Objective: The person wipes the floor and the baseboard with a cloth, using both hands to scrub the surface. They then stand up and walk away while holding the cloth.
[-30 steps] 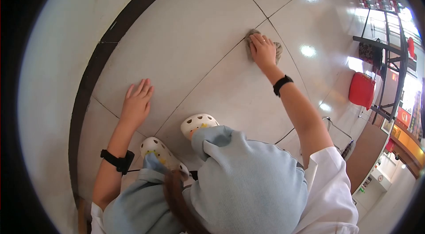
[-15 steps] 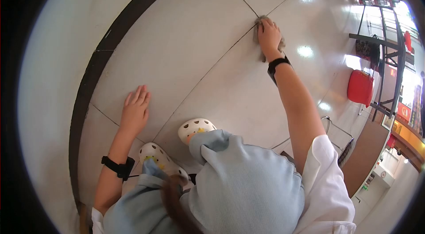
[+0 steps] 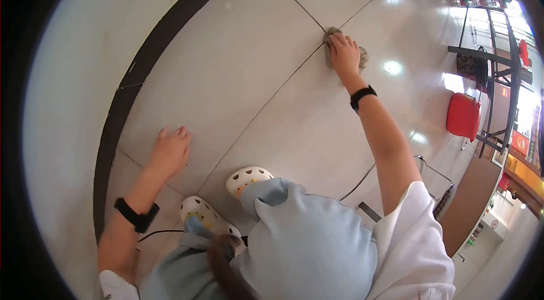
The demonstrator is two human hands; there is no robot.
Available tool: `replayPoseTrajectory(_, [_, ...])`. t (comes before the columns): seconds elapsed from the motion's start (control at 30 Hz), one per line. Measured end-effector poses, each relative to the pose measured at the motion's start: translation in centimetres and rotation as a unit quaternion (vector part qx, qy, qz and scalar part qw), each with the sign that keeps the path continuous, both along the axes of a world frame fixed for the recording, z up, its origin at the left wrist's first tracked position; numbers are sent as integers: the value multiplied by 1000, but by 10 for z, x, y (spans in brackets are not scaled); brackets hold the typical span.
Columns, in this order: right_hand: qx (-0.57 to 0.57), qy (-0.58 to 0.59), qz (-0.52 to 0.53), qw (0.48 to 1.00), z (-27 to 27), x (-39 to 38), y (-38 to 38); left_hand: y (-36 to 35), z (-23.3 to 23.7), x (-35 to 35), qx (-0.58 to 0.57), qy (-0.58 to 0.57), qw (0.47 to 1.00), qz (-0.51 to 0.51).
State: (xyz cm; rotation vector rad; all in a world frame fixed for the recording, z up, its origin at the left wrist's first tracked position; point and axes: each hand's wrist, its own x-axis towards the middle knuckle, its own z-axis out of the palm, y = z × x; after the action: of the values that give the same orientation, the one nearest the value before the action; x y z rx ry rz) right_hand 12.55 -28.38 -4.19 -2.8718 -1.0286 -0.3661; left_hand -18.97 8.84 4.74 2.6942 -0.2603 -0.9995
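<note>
My right hand (image 3: 345,59) presses a crumpled grey-brown cloth (image 3: 363,57) against the pale tiled floor (image 3: 249,62), where dark joint lines meet. Parts of the cloth stick out past the fingers and to the right; the palm hides the rest. On the left, my left hand (image 3: 170,152) is at the floor, holding nothing, its fingers bent and slightly apart. Between my arms are white clogs (image 3: 248,180) with holes and small yellow decorations, below light blue trousers (image 3: 317,237).
A dark skirting strip (image 3: 133,73) runs along the wall at the left. To the right stand a red stool-like item (image 3: 463,117), a dark metal-framed table (image 3: 498,59) and a brown panel (image 3: 467,203). A black cable (image 3: 358,184) lies on the floor.
My left hand has drawn back toward me, and its stretched fingers have bent. My right hand and the cloth have shifted slightly down in the view.
</note>
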Motion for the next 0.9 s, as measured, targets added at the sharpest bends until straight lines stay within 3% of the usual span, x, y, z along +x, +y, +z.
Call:
replayPoseTrajectory(0.17, [-13, 18, -11, 1000, 1, -8, -40, -2, 10, 67, -52, -63, 995, -56])
replayPoseTrajectory(0.27, [-9, 12, -7, 1000, -2, -4, -22, -30, -2, 99, -106, -92, 990, -15])
replayPoseTrajectory(0.37, [-4, 9, 10, 1000, 2, 11, -6, -60, -27, 103, -52, -184, 980, -45])
replayPoseTrajectory(0.57, [-19, 23, -43, 999, -3, -20, -61, -61, -40, 84, -8, -161, 984, -72])
replayPoseTrajectory(0.8, [25, -19, -25, 999, -13, 31, 56, -66, -35, 94, -18, -125, 990, -56])
replayPoseTrajectory(0.9, [26, -3, -5, 1000, -16, 42, 66, -63, -34, 98, -1, -111, 991, -73])
